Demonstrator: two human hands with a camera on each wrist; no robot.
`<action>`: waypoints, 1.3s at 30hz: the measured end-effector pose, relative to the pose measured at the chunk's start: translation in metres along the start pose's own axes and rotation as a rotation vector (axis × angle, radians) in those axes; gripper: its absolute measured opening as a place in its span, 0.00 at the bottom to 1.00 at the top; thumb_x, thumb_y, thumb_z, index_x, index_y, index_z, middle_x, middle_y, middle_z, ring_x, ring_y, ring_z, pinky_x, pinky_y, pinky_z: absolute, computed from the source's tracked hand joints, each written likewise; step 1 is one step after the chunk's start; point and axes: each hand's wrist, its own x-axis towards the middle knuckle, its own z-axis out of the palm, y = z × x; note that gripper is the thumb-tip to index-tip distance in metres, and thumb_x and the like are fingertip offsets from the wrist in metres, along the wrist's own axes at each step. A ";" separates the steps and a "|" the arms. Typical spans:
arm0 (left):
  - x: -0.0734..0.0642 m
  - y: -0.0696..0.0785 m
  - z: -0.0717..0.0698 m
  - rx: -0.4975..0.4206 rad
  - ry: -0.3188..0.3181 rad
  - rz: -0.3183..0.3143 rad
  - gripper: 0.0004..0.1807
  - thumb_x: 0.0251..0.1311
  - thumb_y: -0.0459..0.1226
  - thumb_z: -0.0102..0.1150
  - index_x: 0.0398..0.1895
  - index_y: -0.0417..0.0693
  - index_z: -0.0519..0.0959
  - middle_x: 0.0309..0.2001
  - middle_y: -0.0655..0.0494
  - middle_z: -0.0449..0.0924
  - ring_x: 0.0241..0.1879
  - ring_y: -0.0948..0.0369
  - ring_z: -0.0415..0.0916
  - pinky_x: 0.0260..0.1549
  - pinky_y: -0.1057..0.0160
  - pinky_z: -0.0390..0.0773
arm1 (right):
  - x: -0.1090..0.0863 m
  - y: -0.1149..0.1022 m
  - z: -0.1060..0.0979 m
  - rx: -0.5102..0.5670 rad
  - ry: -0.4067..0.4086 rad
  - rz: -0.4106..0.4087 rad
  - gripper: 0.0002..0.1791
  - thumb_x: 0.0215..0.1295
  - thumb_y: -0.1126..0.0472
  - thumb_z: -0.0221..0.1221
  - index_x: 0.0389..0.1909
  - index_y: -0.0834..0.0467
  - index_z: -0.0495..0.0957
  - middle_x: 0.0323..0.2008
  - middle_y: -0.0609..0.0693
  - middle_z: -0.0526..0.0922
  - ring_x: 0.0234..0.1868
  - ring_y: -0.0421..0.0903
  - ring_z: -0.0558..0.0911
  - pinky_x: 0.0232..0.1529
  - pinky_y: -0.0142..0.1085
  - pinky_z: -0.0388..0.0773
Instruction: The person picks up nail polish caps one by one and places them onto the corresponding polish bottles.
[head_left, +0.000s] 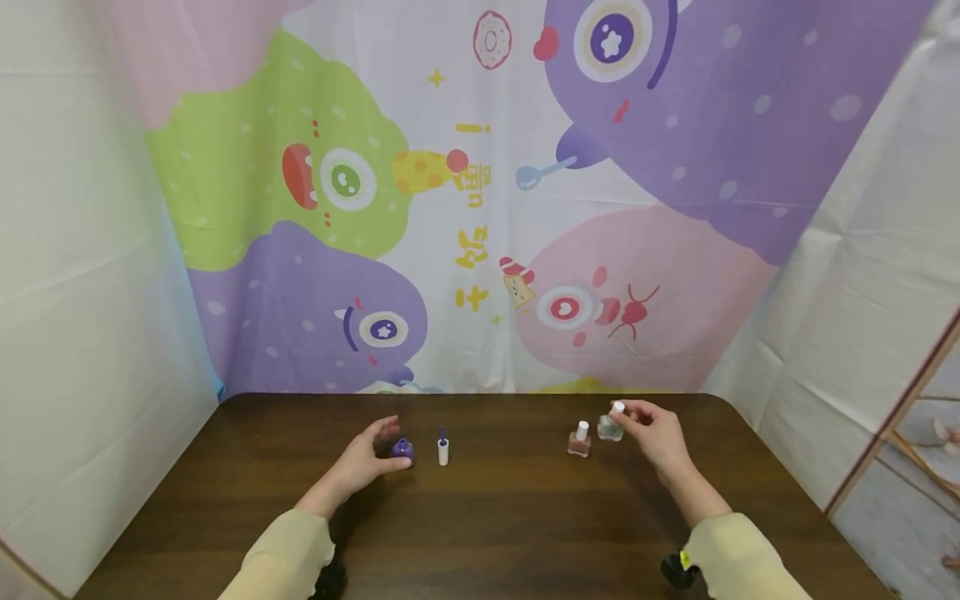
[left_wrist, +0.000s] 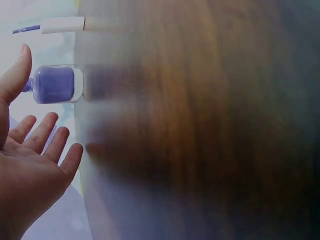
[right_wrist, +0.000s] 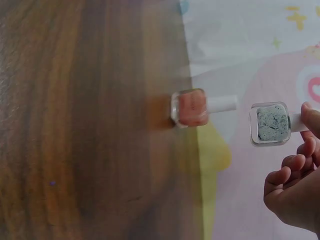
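My left hand (head_left: 365, 457) is spread around an uncapped purple nail polish bottle (left_wrist: 55, 85), with the thumb beside its neck and the other fingers extended. To the right of that bottle, its white brush cap (head_left: 443, 452) stands on end with the purple-coated brush pointing up. With thumb and fingertips, my right hand (head_left: 662, 440) pinches the white cap of a speckled pale-green nail polish bottle (right_wrist: 273, 123). That bottle hangs above the tabletop in the right wrist view. A capped brownish-pink nail polish bottle (head_left: 579, 443) stands upright just left of it.
A dark wooden table (head_left: 495, 517) lies under both hands. Behind its far edge hangs a cloth backdrop (head_left: 465, 350) with cartoon monsters, and pale cloth (head_left: 82, 250) hangs at the left side. A framed panel (head_left: 900, 467) leans in at the right.
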 end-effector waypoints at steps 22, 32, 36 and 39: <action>0.001 -0.002 0.004 0.066 0.020 -0.039 0.28 0.45 0.31 0.71 0.53 0.33 0.75 0.53 0.39 0.76 0.57 0.43 0.69 0.58 0.44 0.65 | -0.003 0.045 0.015 0.002 -0.017 0.115 0.18 0.58 0.60 0.65 0.46 0.67 0.80 0.27 0.44 0.70 0.29 0.37 0.67 0.25 0.26 0.65; -0.002 0.000 0.003 0.137 0.096 -0.071 0.18 0.45 0.30 0.71 0.42 0.36 0.80 0.44 0.44 0.81 0.49 0.47 0.75 0.52 0.46 0.70 | -0.002 0.052 0.016 -0.033 -0.025 0.130 0.20 0.56 0.58 0.67 0.45 0.67 0.80 0.27 0.44 0.71 0.31 0.38 0.68 0.27 0.27 0.66; -0.002 0.000 0.003 0.160 0.115 -0.065 0.14 0.46 0.30 0.70 0.38 0.38 0.82 0.39 0.46 0.83 0.47 0.48 0.76 0.51 0.45 0.70 | -0.003 0.055 0.015 -0.051 -0.023 0.118 0.20 0.55 0.58 0.67 0.45 0.68 0.80 0.27 0.44 0.72 0.31 0.39 0.68 0.27 0.27 0.66; -0.002 -0.001 0.003 0.182 0.119 -0.053 0.12 0.46 0.31 0.70 0.36 0.39 0.82 0.37 0.47 0.83 0.45 0.48 0.77 0.50 0.45 0.70 | -0.004 0.055 0.014 -0.063 -0.019 0.107 0.19 0.55 0.59 0.67 0.44 0.68 0.80 0.28 0.45 0.73 0.31 0.39 0.69 0.27 0.27 0.66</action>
